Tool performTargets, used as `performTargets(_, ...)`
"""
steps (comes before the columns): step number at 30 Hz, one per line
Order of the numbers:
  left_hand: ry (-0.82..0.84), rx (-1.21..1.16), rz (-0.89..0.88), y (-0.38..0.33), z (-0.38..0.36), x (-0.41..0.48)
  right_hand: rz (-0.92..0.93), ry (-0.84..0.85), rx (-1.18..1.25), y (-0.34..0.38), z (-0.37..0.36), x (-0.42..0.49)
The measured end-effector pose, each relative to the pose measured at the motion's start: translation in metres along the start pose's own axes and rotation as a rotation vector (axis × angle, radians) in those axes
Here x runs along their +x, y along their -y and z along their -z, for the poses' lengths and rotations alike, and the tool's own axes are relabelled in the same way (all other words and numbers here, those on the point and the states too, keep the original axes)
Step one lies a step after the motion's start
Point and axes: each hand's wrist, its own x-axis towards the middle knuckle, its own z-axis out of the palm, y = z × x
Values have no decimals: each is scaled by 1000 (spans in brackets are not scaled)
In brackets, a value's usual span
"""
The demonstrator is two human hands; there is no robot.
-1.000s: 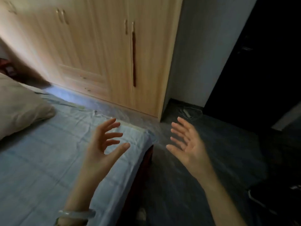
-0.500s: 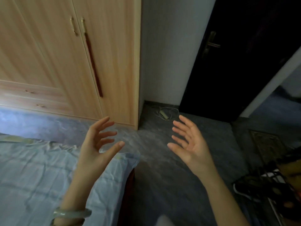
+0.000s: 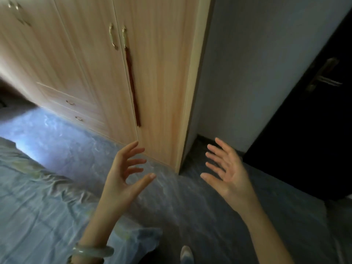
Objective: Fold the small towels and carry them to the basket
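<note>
My left hand [image 3: 123, 180] is raised over the corner of the bed, palm turned inward, fingers spread and curled, holding nothing. A pale green bangle [image 3: 93, 251] sits on that wrist. My right hand [image 3: 226, 172] is raised at about the same height over the floor, palm facing left, fingers apart and empty. No towel and no basket is in view.
A bed with a blue-grey sheet [image 3: 38, 206] fills the lower left. A light wooden wardrobe [image 3: 152, 82] with a red tassel [image 3: 132, 82] stands ahead. A grey wall is to its right, then a dark door [image 3: 314, 121]. A shoe tip [image 3: 185, 254] shows below.
The view swung right and then back left: the pillow and the items on the right floor have left the frame. Both hands keep the same raised, spread pose.
</note>
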Motion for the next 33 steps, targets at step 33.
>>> performTargets(33,-821,275,128,151,232,342,140,886,54,-23,-323,555)
